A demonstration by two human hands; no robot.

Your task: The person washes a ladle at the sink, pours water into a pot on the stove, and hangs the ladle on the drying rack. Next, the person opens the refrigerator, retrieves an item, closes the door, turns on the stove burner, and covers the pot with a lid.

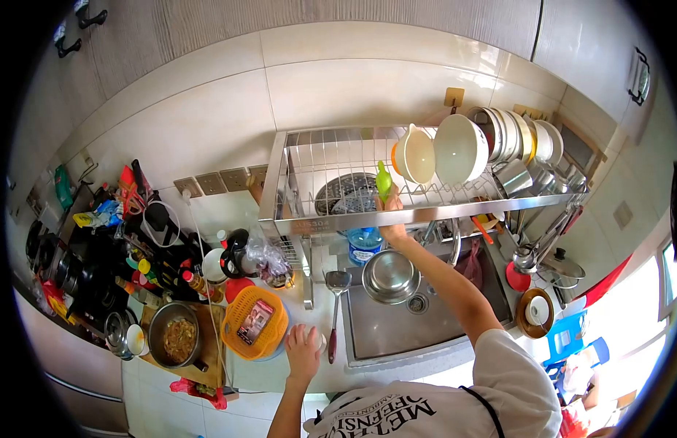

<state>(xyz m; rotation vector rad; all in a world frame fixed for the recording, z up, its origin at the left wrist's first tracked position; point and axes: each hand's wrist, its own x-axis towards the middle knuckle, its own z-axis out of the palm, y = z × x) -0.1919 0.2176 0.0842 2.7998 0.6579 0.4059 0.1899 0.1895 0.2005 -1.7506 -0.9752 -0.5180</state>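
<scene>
My right hand is raised at the front rail of the metal dish rack, its fingers wrapped round a bright green utensil. To the right of the utensil, an orange-rimmed bowl and a large white bowl stand in the rack. Below my right arm a steel pot sits over the sink. My left hand rests on the counter beside the orange basket, close to a small pale round item partly hidden by the fingers. Whether it grips that item is unclear.
A spatula lies left of the sink, with a water bottle behind. A pan of food stands on a wooden board at the left. Bottles and cookware crowd the far left. A glass lid is right of the sink.
</scene>
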